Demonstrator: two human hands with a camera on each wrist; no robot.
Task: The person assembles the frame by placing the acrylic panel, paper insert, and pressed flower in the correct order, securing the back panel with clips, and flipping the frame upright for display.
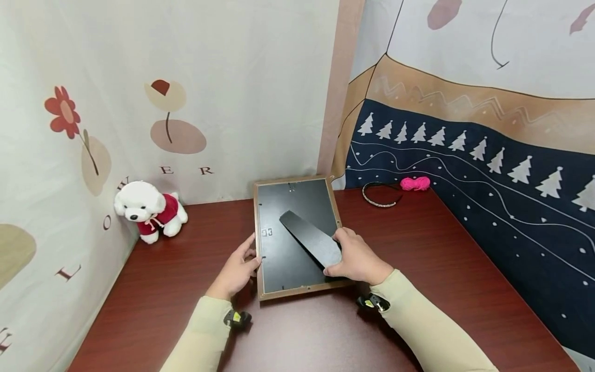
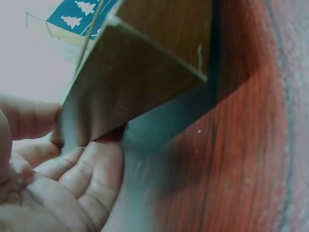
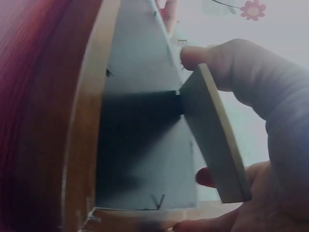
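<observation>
A picture frame (image 1: 302,196) lies back side up on the table, with a wooden border and a black backing board. Its grey-black easel stand (image 1: 310,238) is lifted at an angle off the backing. My right hand (image 1: 360,258) pinches the stand's wide end between thumb and fingers; the right wrist view shows the stand (image 3: 212,135) tilted away from the board. At the left border my left hand (image 1: 237,271) grips the frame, and in the left wrist view its fingers (image 2: 99,166) are tucked under the wooden edge (image 2: 116,72).
On the dark red wooden table (image 1: 209,222), a white plush dog (image 1: 151,209) in a red top stands at the back left. A headband (image 1: 381,196) and a bundle of pink yarn (image 1: 415,183) lie at the back right. Printed cloths hang behind and beside the table.
</observation>
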